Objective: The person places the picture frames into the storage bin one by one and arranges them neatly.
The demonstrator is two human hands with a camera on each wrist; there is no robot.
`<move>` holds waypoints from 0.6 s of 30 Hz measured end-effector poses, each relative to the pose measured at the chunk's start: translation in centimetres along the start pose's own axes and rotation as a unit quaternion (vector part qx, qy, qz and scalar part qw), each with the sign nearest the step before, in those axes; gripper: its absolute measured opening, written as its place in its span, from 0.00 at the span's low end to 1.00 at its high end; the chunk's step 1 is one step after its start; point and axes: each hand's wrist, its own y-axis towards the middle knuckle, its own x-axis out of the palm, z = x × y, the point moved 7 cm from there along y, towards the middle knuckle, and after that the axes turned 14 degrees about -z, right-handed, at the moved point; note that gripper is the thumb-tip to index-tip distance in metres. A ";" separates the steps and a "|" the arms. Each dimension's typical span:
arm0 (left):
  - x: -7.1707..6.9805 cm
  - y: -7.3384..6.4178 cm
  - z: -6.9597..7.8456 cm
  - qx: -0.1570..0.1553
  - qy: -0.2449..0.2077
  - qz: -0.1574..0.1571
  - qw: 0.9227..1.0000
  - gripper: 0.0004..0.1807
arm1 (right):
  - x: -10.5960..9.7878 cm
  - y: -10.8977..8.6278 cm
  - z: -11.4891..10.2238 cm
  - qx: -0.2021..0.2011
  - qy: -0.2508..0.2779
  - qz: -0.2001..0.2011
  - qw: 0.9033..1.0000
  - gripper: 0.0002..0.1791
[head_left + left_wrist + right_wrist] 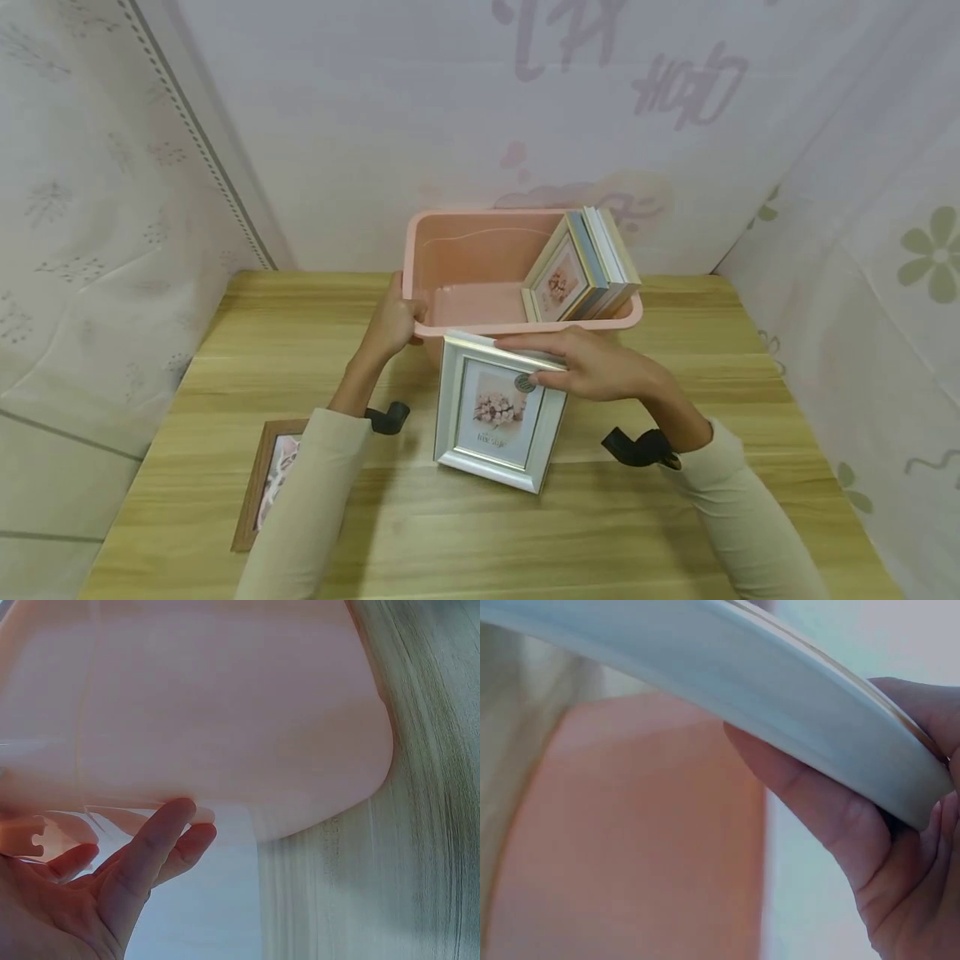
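A pink plastic bin (480,304) stands at the back of the table. My left hand (393,317) grips the bin's left rim near its front corner; in the left wrist view the fingers (154,832) lie along the bin's outer wall. My right hand (600,364) holds a white picture frame (447,400) by its upper right corner, thumb on the front and fingers behind. This frame, with a flower print and a round sticker, is tilted in front of the bin. The right wrist view shows its pale edge (780,697) between thumb and fingers.
Several picture frames (558,283) lean together at the bin's right end, tops above the rim. A brown wooden frame with a cat picture (255,492) lies at the table's left, partly covered by the left sleeve. Printed cloth walls (337,125) border the wooden table (465,542).
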 end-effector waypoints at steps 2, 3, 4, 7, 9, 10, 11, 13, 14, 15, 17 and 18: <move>-0.1 0.1 0.0 -0.001 0.002 0.000 1.000 0.34 | -1.1 -0.6 -0.4 -0.003 0.017 0.014 1.000 0.29; -0.1 0.1 0.0 -0.002 0.004 0.000 1.000 0.34 | -1.7 -0.9 -0.6 -0.005 0.021 0.021 1.000 0.30; -0.1 0.1 0.0 -0.003 0.005 0.001 1.000 0.34 | -2.4 -1.2 -0.8 -0.009 0.017 0.031 0.999 0.30; -0.1 0.1 0.0 -0.006 0.005 0.000 1.000 0.34 | -4.2 -2.1 -1.3 -0.028 0.013 0.054 0.998 0.30; -0.1 0.2 0.1 -0.005 0.004 0.002 1.000 0.34 | -5.3 -2.7 -1.6 -0.044 0.021 0.071 0.996 0.30; -0.1 0.2 0.1 -0.005 0.003 0.002 1.000 0.34 | -5.8 -3.1 -1.8 -0.048 0.029 0.079 0.995 0.30; 0.0 0.3 0.2 -0.004 0.002 0.001 1.000 0.34 | -6.3 -3.4 -2.0 -0.052 0.036 0.086 0.994 0.31; -0.1 0.3 0.2 -0.003 -0.001 0.002 1.000 0.34 | -7.3 -4.0 -2.3 -0.051 0.056 0.100 0.992 0.31; -0.1 0.3 0.1 -0.003 -0.002 0.002 1.000 0.34 | -7.8 -4.3 -2.5 -0.046 0.064 0.106 0.991 0.31; -0.1 0.3 0.1 -0.003 -0.001 0.003 1.000 0.34 | -8.3 -4.5 -2.7 -0.042 0.066 0.114 0.990 0.32; -0.2 0.2 0.1 -0.005 -0.001 0.004 1.000 0.35 | -9.4 -5.0 -3.0 -0.036 0.066 0.135 0.988 0.31; -0.3 0.2 0.1 -0.005 0.000 0.005 1.000 0.35 | -10.0 -5.2 -3.1 -0.036 0.069 0.147 0.986 0.31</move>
